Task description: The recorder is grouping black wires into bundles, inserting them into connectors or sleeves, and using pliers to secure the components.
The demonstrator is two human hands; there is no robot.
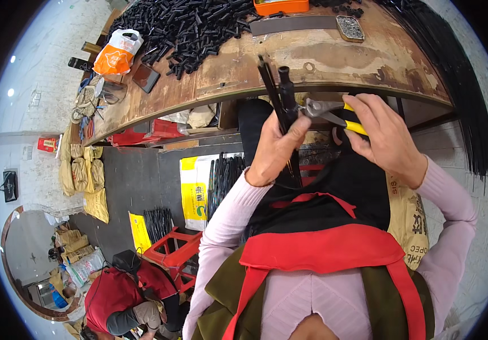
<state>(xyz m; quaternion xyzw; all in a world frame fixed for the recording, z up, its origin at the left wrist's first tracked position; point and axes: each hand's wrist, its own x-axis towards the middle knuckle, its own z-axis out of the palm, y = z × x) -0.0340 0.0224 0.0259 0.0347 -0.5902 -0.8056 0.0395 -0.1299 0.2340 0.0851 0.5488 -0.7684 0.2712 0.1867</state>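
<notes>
My left hand is closed around several thin black rods and a black tubular fitting, held upright in front of the table edge. In my right hand is a pair of end-cutting pincers with yellow handles, its fingers wrapped around the grips. The metal jaws are at the side of the fitting, just beside my left thumb. Whether the jaws grip anything there is too small to tell. The lower ends of the rods drop down in front of my lap.
The wooden table carries a heap of black tubular pieces, a tin of small metal bits, a grey strip and a phone. Long black rods hang over its right end. A person bends at lower left near a red stool.
</notes>
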